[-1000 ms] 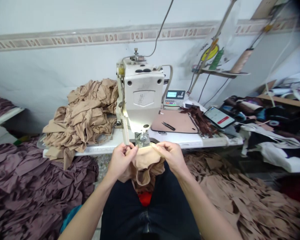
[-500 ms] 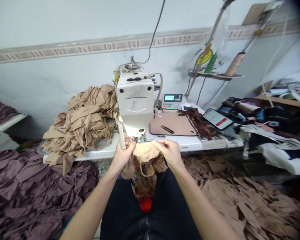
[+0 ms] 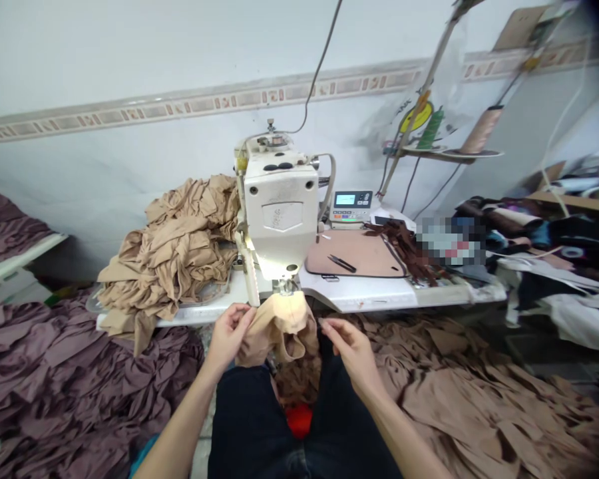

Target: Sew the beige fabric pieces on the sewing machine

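Note:
A tan fabric piece (image 3: pixel 282 324) lies under the presser foot of a cream sewing machine (image 3: pixel 279 213) and hangs over the table's front edge. My left hand (image 3: pixel 228 336) grips its left edge, fingers curled round the cloth. My right hand (image 3: pixel 350 349) is at the fabric's right edge, fingers bent in a loose pinch; whether it holds the cloth I cannot make out. Both hands sit just below the needle, over my dark trousers.
A heap of tan pieces (image 3: pixel 177 243) sits on the white table (image 3: pixel 379 293) left of the machine. Snips (image 3: pixel 342 263) lie on a pink mat (image 3: pixel 359 253), beside brown strips (image 3: pixel 404 246) and a control box (image 3: pixel 350 203). Purple fabric (image 3: pixel 70 372) covers the floor left, tan fabric (image 3: pixel 479 392) right.
Both hands have dropped lower and drawn back from the needle. The fabric now hangs bunched between them, and my right hand has loosened away from its edge.

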Demonstrator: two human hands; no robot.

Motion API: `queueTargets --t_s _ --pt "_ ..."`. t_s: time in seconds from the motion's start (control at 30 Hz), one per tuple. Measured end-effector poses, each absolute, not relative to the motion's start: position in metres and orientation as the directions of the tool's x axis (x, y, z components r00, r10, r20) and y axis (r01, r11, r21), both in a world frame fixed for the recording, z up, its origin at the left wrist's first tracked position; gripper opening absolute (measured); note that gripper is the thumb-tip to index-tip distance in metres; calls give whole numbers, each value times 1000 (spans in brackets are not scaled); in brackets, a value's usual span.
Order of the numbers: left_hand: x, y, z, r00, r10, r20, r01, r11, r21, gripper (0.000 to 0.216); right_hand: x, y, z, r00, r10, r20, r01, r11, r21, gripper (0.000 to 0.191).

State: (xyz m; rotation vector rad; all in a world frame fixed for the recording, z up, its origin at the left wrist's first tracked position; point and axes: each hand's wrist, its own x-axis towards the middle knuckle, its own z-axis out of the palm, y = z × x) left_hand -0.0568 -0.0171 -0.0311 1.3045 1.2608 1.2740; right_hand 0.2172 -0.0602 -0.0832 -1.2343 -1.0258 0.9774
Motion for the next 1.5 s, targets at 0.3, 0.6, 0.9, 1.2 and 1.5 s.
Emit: queueTargets --t_s 0.3,0.6,0.9,1.2,1.5 --pt "-56 -26 -7 -46 998 -34 -58 32 998 54 156 -76 -51 -32 990 136 29 137 -990 41" --pt "-40 -70 -54 272 958 -93 66 77 995 52 164 -89 -29 -62 989 132 -4 132 -991 52" --pt "-30 -83 -49 399 917 18 160 -89 983 32 212 -95 -17 -684 727 -61 314 217 -924 58" --pt "-28 -89 -48 557 816 -152 219 32 975 42 224 -89 -22 -515 857 -38 311 145 -939 33" --pt "-41 -78 -35 386 922 34 187 -114 976 37 207 -90 -32 -202 979 -12 130 15 -991 42"
